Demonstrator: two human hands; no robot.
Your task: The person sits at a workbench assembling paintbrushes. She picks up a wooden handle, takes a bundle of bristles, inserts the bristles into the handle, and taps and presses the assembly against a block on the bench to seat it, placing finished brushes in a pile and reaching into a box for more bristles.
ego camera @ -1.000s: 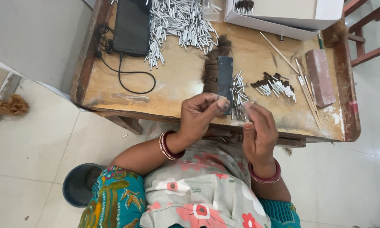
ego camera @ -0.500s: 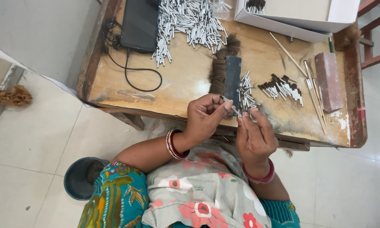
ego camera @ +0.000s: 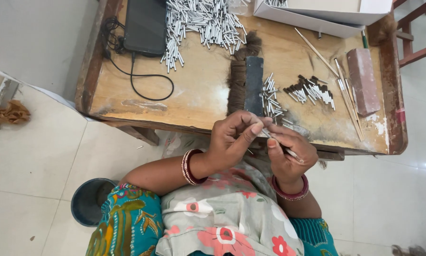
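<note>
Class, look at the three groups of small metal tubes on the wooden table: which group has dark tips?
The small group right of the dark flat block: its tubes have dark tufts at one end. The big pile and the group by the block are plain silver.

white box (ego camera: 317,16) cut off, pinched piece tiny

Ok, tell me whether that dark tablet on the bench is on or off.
Cannot tell for sure: the tablet lies flat, its face dark, a black cable running to it.
</note>
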